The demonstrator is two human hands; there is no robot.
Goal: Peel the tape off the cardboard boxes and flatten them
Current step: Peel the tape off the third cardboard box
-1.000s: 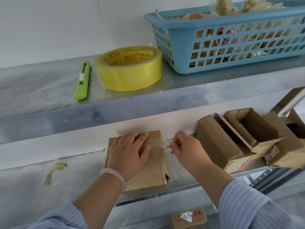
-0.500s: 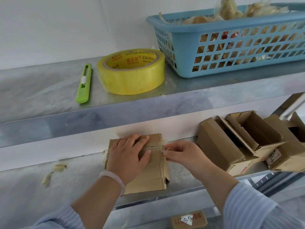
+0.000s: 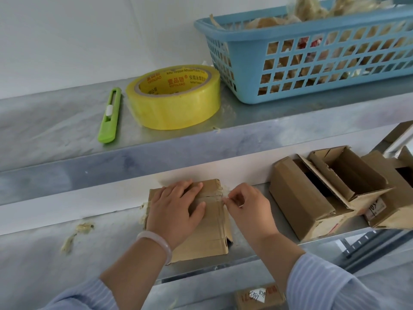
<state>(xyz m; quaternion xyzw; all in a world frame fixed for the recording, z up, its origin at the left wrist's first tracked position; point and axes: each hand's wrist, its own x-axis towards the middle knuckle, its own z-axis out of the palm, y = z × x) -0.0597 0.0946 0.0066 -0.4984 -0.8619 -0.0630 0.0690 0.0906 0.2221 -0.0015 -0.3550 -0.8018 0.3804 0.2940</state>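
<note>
My left hand (image 3: 176, 211) lies flat on the box (image 3: 210, 233), fingers straight and spread, pressing it down onto the lower shelf (image 3: 111, 249). The box is flattened, with a strip of clear tape (image 3: 212, 194) running across it just beyond my fingertips. My right hand (image 3: 248, 209) sits at the box's right edge, fingers curled, thumb and forefinger pinching the tape's loose end.

Right of the box, close by my right hand, a carton (image 3: 299, 198) lies with its mouth turned away from me. Beyond it, farther from the box, an open carton (image 3: 348, 175) has its flaps up and shows bare cardboard walls inside. A third carton (image 3: 388, 198) is past that, partly cut off.

Left of the box lie tape scraps (image 3: 76, 233). Above the box, on the upper shelf, stands a yellow roll (image 3: 173, 104), with a green knife (image 3: 110, 115) to its left. Up and right of the box is a blue basket (image 3: 245, 63), heaped with crumpled wads of peeled tape (image 3: 308, 10); something red shows through its holes.
</note>
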